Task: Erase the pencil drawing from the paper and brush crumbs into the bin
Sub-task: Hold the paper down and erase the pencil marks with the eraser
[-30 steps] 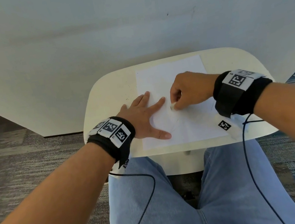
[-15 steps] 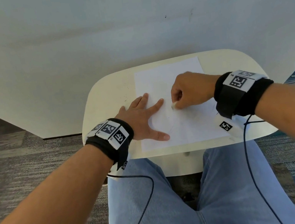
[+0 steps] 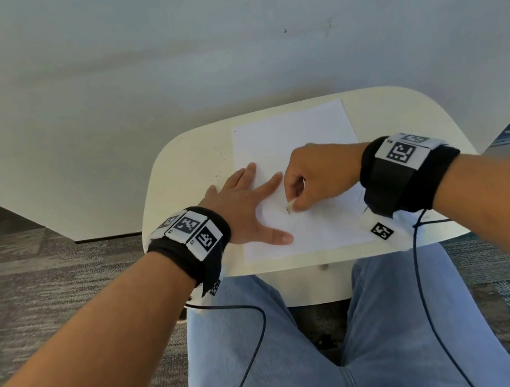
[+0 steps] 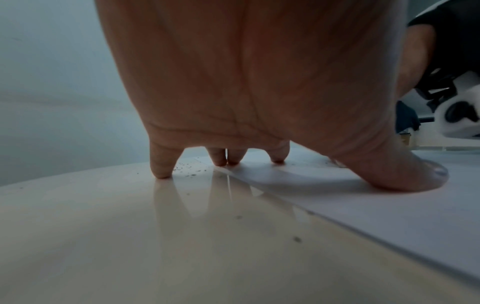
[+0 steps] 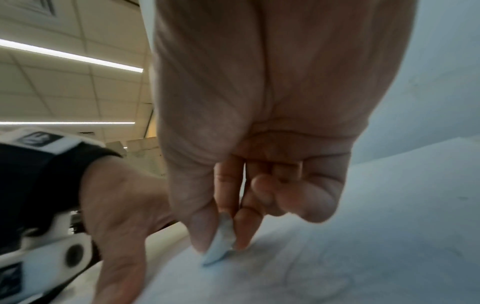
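Note:
A white sheet of paper point(image 3: 299, 145) lies on a small cream table point(image 3: 188, 167). Faint pencil lines point(image 3: 334, 213) show on its near half. My left hand point(image 3: 245, 205) lies flat with spread fingers on the paper's left edge, thumb point(image 4: 405, 174) pressed on the sheet. My right hand point(image 3: 315, 176) pinches a small white eraser point(image 3: 289, 209) between thumb and fingertips, its tip on the paper point(image 5: 337, 257). The right wrist view shows the eraser point(image 5: 221, 244) touching the sheet beside the left hand point(image 5: 124, 205). No bin is in view.
Dark eraser crumbs point(image 4: 192, 170) lie on the table by the left fingertips. A white wall point(image 3: 222, 46) stands right behind the table. My legs in blue jeans point(image 3: 403, 320) are under the near edge, over grey carpet point(image 3: 25, 282).
The right hand with the eraser has shifted slightly toward me along the paper. The left hand stays pressed flat in the same place.

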Action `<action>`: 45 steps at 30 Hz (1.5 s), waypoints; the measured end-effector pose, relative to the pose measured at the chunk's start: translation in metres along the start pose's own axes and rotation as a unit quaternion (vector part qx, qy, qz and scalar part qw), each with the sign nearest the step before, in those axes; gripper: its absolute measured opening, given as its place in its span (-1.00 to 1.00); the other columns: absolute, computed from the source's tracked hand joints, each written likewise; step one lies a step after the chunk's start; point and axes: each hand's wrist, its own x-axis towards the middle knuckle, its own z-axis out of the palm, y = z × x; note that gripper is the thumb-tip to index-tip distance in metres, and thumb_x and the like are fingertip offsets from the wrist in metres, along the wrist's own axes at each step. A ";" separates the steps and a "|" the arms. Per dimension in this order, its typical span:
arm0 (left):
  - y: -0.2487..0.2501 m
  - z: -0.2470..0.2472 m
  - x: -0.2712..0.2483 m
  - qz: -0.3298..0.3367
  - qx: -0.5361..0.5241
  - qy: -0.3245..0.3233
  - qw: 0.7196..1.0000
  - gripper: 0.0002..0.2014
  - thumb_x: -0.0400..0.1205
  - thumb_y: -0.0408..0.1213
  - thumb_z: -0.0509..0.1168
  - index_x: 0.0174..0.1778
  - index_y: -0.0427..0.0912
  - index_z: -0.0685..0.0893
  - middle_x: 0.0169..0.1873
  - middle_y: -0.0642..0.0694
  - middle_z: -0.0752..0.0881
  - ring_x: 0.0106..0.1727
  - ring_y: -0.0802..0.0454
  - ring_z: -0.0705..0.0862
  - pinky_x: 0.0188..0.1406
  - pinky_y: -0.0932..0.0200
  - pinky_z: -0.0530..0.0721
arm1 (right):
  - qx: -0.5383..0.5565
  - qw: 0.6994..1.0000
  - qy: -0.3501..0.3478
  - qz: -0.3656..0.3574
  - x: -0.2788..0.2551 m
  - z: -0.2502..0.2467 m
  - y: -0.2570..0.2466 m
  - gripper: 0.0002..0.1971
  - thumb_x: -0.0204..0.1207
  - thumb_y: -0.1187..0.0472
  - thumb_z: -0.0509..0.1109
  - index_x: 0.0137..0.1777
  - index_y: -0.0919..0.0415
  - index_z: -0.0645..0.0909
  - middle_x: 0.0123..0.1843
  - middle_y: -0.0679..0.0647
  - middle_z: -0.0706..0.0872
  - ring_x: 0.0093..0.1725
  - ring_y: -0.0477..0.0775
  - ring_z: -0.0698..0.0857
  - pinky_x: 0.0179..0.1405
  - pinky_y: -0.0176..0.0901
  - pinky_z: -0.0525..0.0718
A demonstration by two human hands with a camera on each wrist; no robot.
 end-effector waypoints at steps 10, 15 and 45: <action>0.006 -0.005 0.001 -0.002 0.002 0.039 0.999 0.07 0.37 0.59 0.18 0.71 0.28 -0.15 0.74 -0.06 -0.22 0.74 -0.03 -0.15 0.65 -0.34 -0.03 | 0.054 0.998 -0.002 0.037 -0.007 -0.007 0.018 -0.85 0.54 0.10 0.47 -0.06 0.17 0.78 -0.07 0.13 0.78 -0.32 -0.01 0.74 -0.44 -0.25 0.73; 0.018 -0.018 0.008 0.062 -0.027 0.064 0.996 0.03 0.42 0.32 0.45 0.70 -0.08 0.17 0.73 -0.04 0.08 0.69 -0.02 0.18 0.60 -0.10 0.28 | 0.075 0.993 0.075 0.057 -0.008 -0.001 0.025 -0.89 0.49 0.12 0.51 -0.07 0.14 0.78 -0.14 0.06 0.77 -0.48 -0.21 0.66 -0.38 -0.27 0.70; 0.041 -0.013 0.014 0.049 -0.025 0.075 0.996 0.08 0.34 0.50 0.35 0.68 0.03 0.14 0.74 0.02 -0.02 0.72 -0.01 0.00 0.56 -0.20 0.34 | 0.043 0.994 0.079 0.068 -0.025 -0.013 0.040 -0.90 0.42 0.07 0.55 -0.18 0.08 0.83 -0.26 -0.12 0.81 -0.22 -0.12 0.73 -0.04 -0.09 0.74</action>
